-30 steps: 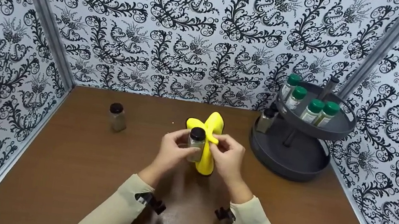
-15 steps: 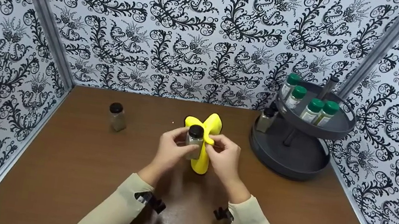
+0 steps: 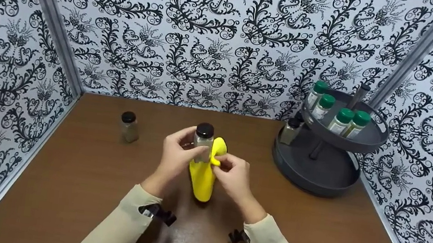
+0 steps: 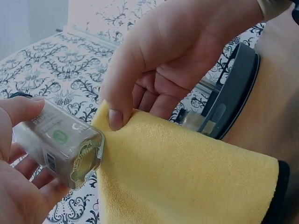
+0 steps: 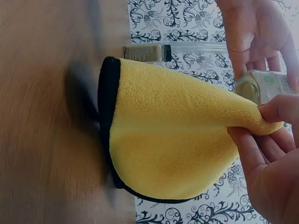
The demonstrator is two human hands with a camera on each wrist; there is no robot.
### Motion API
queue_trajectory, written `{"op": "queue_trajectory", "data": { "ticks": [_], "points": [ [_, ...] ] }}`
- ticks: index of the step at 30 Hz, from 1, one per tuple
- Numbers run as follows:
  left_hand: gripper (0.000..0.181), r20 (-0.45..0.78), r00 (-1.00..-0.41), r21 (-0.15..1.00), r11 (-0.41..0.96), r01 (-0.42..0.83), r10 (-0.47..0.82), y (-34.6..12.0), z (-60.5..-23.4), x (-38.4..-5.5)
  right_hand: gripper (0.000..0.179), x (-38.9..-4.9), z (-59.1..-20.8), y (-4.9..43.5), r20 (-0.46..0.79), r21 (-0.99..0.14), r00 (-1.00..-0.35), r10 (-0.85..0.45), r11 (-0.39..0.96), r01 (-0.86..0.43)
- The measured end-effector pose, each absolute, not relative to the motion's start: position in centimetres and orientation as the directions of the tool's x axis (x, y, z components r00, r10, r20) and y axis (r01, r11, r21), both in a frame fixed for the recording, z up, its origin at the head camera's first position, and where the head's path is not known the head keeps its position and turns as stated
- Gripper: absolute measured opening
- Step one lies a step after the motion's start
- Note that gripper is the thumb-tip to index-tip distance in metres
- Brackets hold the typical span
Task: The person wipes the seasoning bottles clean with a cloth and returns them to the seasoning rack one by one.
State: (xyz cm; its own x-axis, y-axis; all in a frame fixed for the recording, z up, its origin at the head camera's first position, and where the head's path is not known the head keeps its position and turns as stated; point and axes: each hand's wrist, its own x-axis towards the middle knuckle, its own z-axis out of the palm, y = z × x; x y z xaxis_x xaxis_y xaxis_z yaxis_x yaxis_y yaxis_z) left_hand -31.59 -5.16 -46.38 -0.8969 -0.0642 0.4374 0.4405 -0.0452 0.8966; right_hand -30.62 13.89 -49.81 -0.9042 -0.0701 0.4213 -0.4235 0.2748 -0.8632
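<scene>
My left hand (image 3: 176, 154) grips a clear glass spice jar (image 3: 203, 140) with a black lid, held up off the table. In the left wrist view the jar (image 4: 60, 140) is tilted, its label and glass base showing. My right hand (image 3: 234, 178) pinches a yellow cloth (image 3: 202, 180) with black edging close beside the jar. The pinched part of the cloth (image 5: 187, 126) is bunched between thumb and fingers, and the rest hangs down. At the jar's base, the cloth (image 4: 177, 168) overlaps it in the left wrist view.
Another black-lidded jar (image 3: 130, 127) stands on the brown table (image 3: 78, 187) at the left. A dark two-tier turntable rack (image 3: 317, 181) stands at the right; several green-capped jars (image 3: 342, 120) are on its upper tier and a black-lidded jar (image 3: 290, 132) on the lower. Patterned walls enclose the table.
Both hands have shifted left, with the jar raised a little and the right hand lower. The cloth has swung from a spread, several-lobed shape to hanging lower and left, under the jar.
</scene>
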Motion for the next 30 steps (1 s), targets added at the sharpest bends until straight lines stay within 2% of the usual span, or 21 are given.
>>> {"op": "queue_trajectory", "data": {
  "ticks": [6,14,24,30],
  "points": [
    [0.047,0.422,-0.905,0.902,-0.077,0.425,-0.055,-4.8,-46.9,-31.7,0.012,-30.5,-49.5,14.1,0.460,-0.860,-0.888,-0.023,0.236,-0.452],
    [0.048,0.408,-0.913,0.911,-0.050,0.408,-0.010,-4.1,-47.7,-31.7,0.017,-30.1,-48.4,14.6,0.521,-0.824,-0.854,0.007,0.266,-0.501],
    [0.049,0.385,-0.919,0.923,-0.031,0.384,0.078,-2.9,-49.3,-31.8,0.017,-30.1,-47.2,15.6,0.611,-0.789,-0.786,0.099,0.162,-0.593],
    [0.050,0.388,-0.919,0.922,-0.030,0.387,0.065,-2.9,-49.1,-31.8,0.017,-30.2,-47.3,15.4,0.596,-0.800,-0.798,0.094,0.164,-0.578]
  ]
}}
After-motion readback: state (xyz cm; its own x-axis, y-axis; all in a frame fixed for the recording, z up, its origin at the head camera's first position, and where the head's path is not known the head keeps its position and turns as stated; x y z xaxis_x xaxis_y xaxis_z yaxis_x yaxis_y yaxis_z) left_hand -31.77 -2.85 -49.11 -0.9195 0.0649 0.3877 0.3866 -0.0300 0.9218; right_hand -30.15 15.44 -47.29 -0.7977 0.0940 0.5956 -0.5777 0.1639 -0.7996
